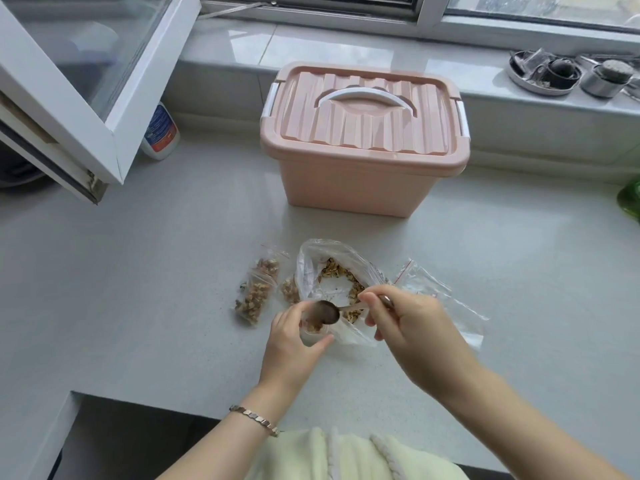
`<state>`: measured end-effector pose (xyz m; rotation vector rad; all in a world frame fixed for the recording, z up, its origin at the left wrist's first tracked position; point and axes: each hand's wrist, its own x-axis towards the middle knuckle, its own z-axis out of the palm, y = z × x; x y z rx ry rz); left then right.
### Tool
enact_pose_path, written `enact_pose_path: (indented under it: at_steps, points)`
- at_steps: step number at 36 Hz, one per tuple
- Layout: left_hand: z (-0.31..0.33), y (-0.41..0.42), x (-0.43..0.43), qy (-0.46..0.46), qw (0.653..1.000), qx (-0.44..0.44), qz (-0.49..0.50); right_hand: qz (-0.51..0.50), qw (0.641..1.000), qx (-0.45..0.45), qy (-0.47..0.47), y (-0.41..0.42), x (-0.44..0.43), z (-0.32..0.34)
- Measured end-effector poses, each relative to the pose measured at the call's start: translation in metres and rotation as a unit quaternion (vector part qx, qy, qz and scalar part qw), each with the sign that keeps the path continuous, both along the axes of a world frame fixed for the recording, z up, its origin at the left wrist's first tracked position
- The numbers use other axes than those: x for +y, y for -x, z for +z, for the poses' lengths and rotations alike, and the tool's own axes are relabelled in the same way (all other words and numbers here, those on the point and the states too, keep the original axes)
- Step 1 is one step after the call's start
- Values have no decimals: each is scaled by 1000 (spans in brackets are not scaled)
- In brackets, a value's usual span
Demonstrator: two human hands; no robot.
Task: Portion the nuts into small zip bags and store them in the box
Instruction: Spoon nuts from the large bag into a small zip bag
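A large clear bag of walnut pieces (337,271) lies open on the white counter (138,289). My right hand (412,327) grips a metal spoon (323,311) whose bowl tips over a small zip bag (317,332). My left hand (294,341) holds that small bag open; a few nuts show inside. Two filled small zip bags lie to the left, one (256,292) long and one (290,289) partly behind the large bag. Empty zip bags (436,292) lie to the right. The pink storage box (363,140) stands behind, lid closed, white handle down.
An open window sash (79,81) overhangs the counter's left side, with a white bottle (161,133) beneath it. Metal pots and cups (568,74) sit on the sill at the back right. A green object (630,199) shows at the right edge.
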<state>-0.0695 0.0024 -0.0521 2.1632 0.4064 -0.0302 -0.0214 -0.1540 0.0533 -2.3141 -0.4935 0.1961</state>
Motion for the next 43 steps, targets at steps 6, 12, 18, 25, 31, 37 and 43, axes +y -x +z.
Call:
enact_pose_path:
  at_steps: [6, 12, 18, 25, 31, 37, 43]
  points:
    - [-1, 4, 2, 9, 1000, 5, 7, -107, 986, 67, -105, -8, -20, -4]
    - [-1, 8, 4, 15, 1000, 9, 24, -211, 944, 142, -208, -12, -37, -36]
    - [-1, 11, 6, 3, 1000, 1, 24, -253, 928, 155, -225, -13, -39, -63]
    - [-2, 15, 8, -10, 1000, -2, 25, -254, 920, 209, -214, -5, -38, -87]
    - [0, 15, 8, -9, 1000, 1, 25, -248, 878, 325, -250, 2, -32, -94]
    - [2, 14, 8, -7, 1000, 3, 21, -340, 785, 418, -307, 1, -37, -98]
    - [2, 13, 7, -6, 1000, 2, 19, -380, 739, 442, -339, -1, -52, -97]
